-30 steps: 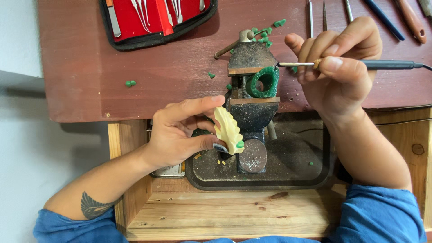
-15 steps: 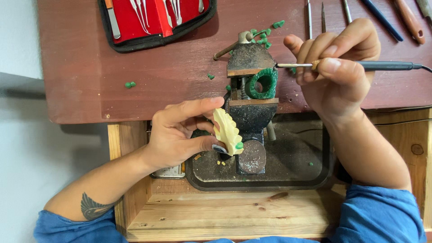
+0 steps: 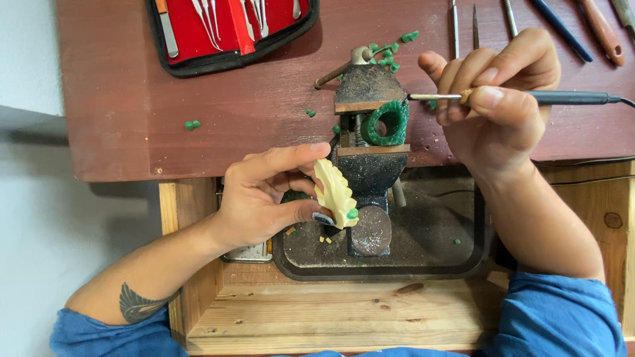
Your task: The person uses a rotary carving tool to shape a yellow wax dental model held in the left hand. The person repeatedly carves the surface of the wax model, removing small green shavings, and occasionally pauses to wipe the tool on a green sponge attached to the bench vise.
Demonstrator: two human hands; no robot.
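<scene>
Sitting clamped in a small vise (image 3: 368,165), the green wax ring (image 3: 389,123) stays steady for the pen tool (image 3: 529,97), pinched by the right hand (image 3: 496,106). The left hand (image 3: 264,198) grips a cream carved piece (image 3: 334,193). A red case (image 3: 228,30) on the worktop (image 3: 231,119) holds metal instruments.

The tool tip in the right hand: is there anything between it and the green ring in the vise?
Nothing visible. The metal tip of the tool held by the right hand points at the green ring clamped in the small vise. The left hand holds a cream carved piece lower down, off that line.
</scene>
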